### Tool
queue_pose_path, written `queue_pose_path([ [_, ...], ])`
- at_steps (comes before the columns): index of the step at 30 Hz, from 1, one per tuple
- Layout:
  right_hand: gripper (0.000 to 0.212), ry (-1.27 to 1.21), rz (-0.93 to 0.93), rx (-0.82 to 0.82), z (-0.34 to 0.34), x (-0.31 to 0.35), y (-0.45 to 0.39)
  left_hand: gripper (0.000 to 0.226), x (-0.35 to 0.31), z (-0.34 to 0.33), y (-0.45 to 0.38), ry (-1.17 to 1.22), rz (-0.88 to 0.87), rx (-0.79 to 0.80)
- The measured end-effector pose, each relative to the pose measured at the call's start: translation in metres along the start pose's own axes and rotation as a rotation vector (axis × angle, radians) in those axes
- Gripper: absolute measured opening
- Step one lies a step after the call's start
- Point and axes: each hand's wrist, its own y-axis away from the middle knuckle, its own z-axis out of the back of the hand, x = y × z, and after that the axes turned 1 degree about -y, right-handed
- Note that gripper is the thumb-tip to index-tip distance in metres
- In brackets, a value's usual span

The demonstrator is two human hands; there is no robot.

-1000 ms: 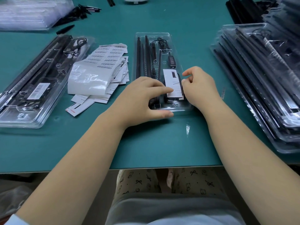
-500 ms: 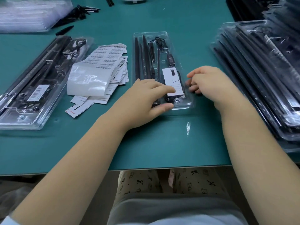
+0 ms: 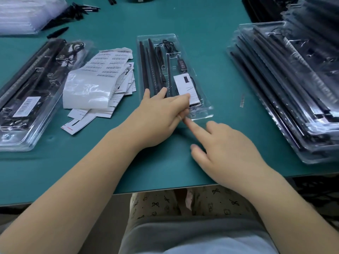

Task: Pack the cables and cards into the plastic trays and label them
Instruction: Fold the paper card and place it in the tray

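A clear plastic tray [image 3: 174, 74] lies lengthwise at the middle of the green surface [image 3: 110, 162], holding black rods, a coiled cable with an inline controller [image 3: 181, 65], and a white card [image 3: 186, 88] in its near right part. The left hand [image 3: 159, 114] rests on the tray's near end, fingers extended over the rods and the card's lower edge; its grip is spread flat, the thumb tucked beneath at the tray's near rim. The right hand [image 3: 225, 149] lies on the surface just short of the tray, fingers loosely spread, the index finger pointing toward the left thumb at the tray's near corner; whether they touch cannot be told. Left of the tray lies a heap of barcode label sheets [image 3: 99, 83], beyond it a closed tray [image 3: 31, 92] bearing a barcode label. A stack of filled trays [image 3: 286, 85] occupies the right side.
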Motion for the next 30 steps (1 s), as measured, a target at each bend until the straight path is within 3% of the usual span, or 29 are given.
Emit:
queue_pose_path([
  [3, 0.063, 0.008, -0.012, -0.006, -0.002, -0.001, -0.006, 0.018, 0.0, -0.002, 0.001, 0.013, 0.008, -0.005],
  [9, 0.055, 0.017, -0.038, 0.089, 0.0, -0.005, -0.029, 0.031, 0.0, -0.001, 0.0, -0.004, 0.009, -0.018],
  [17, 0.056, 0.055, 0.046, 0.084, 0.002, -0.007, -0.032, 0.055, -0.001, -0.001, 0.0, -0.032, -0.001, -0.018],
  [19, 0.057, 0.012, 0.086, -0.011, 0.002, -0.011, -0.02, 0.056, -0.002, -0.001, 0.0, -0.055, 0.005, -0.014],
  [21, 0.044, -0.214, 0.134, -0.234, 0.0, -0.014, 0.002, 0.056, 0.0, -0.001, 0.0, -0.104, 0.005, -0.001],
  [23, 0.029, -0.442, 0.0, -0.428, -0.002, -0.022, 0.014, 0.06, 0.002, -0.001, 0.0, -0.149, -0.015, 0.0],
  [24, 0.024, -0.503, -0.109, -0.432, -0.002, -0.026, 0.015, 0.065, 0.002, 0.0, 0.001, -0.161, -0.029, 0.005],
  [27, 0.018, -0.555, -0.387, -0.295, 0.001, -0.036, 0.004, 0.077, 0.002, -0.001, 0.001, -0.189, -0.011, 0.044],
  [30, 0.024, -0.737, -0.514, -0.175, 0.006, -0.04, -0.02, 0.066, -0.002, -0.006, -0.002, -0.273, 0.001, 0.016],
])
